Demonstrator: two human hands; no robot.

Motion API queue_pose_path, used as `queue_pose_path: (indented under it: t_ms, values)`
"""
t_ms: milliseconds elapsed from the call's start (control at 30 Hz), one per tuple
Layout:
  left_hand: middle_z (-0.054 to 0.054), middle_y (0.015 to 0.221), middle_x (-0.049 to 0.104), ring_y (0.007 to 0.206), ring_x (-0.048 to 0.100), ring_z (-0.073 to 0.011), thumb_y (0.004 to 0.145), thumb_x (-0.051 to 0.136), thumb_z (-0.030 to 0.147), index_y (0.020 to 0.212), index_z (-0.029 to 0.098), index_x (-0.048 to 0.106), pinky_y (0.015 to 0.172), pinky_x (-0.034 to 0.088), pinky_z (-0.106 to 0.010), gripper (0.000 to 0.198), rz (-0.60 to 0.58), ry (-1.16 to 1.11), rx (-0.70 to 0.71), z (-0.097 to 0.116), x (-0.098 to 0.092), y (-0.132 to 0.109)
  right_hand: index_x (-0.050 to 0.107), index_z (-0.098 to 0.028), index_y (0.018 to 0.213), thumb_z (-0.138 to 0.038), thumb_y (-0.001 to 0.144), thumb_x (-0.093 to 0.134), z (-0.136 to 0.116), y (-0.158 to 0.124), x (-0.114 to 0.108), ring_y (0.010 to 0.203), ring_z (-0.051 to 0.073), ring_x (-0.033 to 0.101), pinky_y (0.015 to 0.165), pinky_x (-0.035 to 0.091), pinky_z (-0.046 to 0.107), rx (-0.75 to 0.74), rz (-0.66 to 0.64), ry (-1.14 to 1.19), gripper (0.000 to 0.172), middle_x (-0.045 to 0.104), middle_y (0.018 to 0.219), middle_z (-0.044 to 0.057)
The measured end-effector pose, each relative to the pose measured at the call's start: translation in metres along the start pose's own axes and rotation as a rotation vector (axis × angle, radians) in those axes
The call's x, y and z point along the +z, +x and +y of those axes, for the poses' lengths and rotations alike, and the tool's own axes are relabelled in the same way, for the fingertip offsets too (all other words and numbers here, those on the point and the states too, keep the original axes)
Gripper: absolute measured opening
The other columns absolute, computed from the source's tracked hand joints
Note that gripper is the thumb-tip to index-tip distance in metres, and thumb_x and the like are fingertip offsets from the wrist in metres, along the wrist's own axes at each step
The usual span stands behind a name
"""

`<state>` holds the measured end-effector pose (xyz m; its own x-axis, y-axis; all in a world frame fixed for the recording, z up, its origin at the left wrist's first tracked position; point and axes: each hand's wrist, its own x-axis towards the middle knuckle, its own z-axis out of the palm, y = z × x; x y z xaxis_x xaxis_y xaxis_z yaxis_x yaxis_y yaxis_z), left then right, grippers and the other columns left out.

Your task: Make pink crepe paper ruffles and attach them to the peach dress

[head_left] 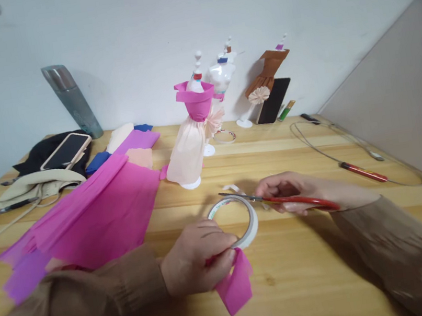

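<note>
My left hand (202, 257) is closed, pinching a roll of white tape (251, 226) and a small strip of pink crepe paper (236, 289) that hangs below it. In my right hand (287, 191) is a pair of scissors (300, 202) with red handles, its blades pointing left over the far rim of the tape roll. A short bit of white tape (231, 188) shows just beyond the roll. Behind stands a small dress form (200, 107) in a pink bodice and pale skirt.
Pink crepe paper sheets (100, 211) spread over the left of the table, near a phone (67, 150) and a bottle (73, 102). Other dress forms stand behind, one in a brown dress (267, 73). A red-handled tool (364, 172) with a cable lies right.
</note>
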<state>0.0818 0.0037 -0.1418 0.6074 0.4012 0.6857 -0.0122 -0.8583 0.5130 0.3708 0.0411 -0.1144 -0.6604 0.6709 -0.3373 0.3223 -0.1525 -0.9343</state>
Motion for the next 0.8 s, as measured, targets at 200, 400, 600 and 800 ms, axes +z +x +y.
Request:
queue_pose_path:
  t_ms: [200,400,600,800]
  values:
    - [-0.001,0.055,0.049,0.056,0.044,-0.0146,0.086,0.041,0.016,0.073,0.016,0.051,0.057,0.036,-0.029,0.017,-0.094,0.035,0.151,0.0,0.0,-0.003,0.059,-0.015,0.105,-0.04,0.07,0.079,0.008,-0.007,-0.016,0.062,0.009,0.047,0.054,0.034,0.021,-0.043,-0.076,0.011,0.047,0.054,0.075,0.0]
    - [-0.001,0.054,0.051,0.054,0.04,-0.0152,0.092,0.039,0.019,0.081,0.013,0.056,0.062,0.042,-0.029,0.022,-0.255,0.085,0.312,0.004,-0.003,-0.003,0.062,-0.013,0.098,-0.042,0.061,0.083,0.016,-0.008,-0.014,0.06,0.008,0.048,0.051,0.035,0.019,-0.04,-0.119,0.151,0.052,0.058,0.079,0.001]
    - [-0.002,0.058,0.053,0.054,0.041,-0.0147,0.093,0.04,0.014,0.083,0.007,0.061,0.065,0.044,-0.031,0.023,-0.326,0.147,0.436,0.005,-0.007,0.0,0.061,-0.012,0.095,-0.059,0.058,0.079,0.005,-0.002,0.001,0.05,0.006,0.044,0.044,0.03,0.018,-0.062,-0.185,0.224,0.062,0.058,0.067,0.0]
    - [-0.005,0.065,0.058,0.058,0.049,-0.0144,0.088,0.052,0.017,0.085,0.008,0.066,0.073,0.049,-0.032,0.018,-0.333,0.147,0.558,0.01,-0.003,-0.004,0.053,-0.016,0.096,-0.08,0.058,0.064,0.016,0.009,0.004,0.047,0.006,0.042,0.043,0.031,0.02,-0.119,-0.105,0.116,0.076,0.053,0.065,-0.003]
